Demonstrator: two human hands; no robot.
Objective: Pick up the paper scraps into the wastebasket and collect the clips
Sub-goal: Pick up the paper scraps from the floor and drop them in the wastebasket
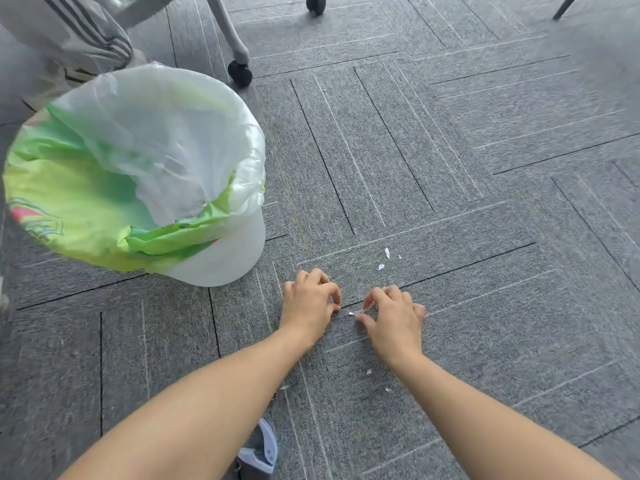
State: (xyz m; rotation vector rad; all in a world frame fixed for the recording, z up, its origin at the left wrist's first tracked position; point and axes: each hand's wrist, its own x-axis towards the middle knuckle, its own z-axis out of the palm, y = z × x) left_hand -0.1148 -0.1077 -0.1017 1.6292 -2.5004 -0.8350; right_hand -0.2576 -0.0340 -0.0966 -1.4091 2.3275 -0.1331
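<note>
Both hands rest low on the grey carpet. My left hand has its fingers curled, thumb and forefinger pinched together; what they hold is hidden. My right hand hovers with thumb and fingers apart around a small white paper scrap that lies between the two hands. More white scraps lie a little beyond the hands, and two tiny ones sit by my right forearm. The wastebasket, white with a clear liner and a green bag inside, stands at the left. No clips are visible.
A wheeled chair base stands behind the wastebasket, and another caster is at the top. A seated person's striped trouser leg is at the top left. My shoe shows at the bottom between my arms.
</note>
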